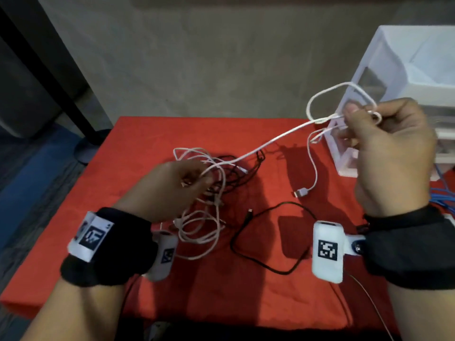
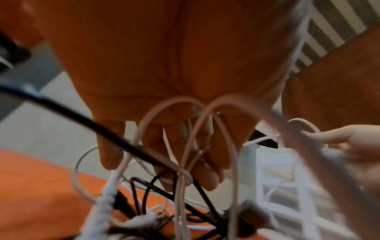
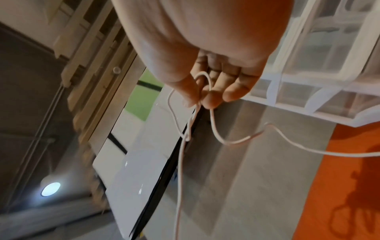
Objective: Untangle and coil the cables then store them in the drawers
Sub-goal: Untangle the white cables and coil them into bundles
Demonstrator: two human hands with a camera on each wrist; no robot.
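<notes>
A tangle of white and black cables [image 1: 221,183] lies mid-table on the red cloth [image 1: 246,299]. My left hand [image 1: 194,178] hovers over it and grips a white cable [image 1: 278,139], which runs taut up and right to my right hand [image 1: 354,119]. The right hand pinches that cable between thumb and fingers [image 3: 207,100], with a loop [image 1: 317,97] standing above it. The cable's free end hangs down to a USB plug [image 1: 300,193] on the cloth. In the left wrist view, white loops [image 2: 205,113] drape over my left fingers [image 2: 207,177].
A separate black cable [image 1: 266,267] curves across the cloth near the front. A white drawer unit [image 1: 394,57] stands at the back right, just behind my right hand. Blue cable [image 1: 443,193] lies at the right edge. The table's left edge drops to the floor.
</notes>
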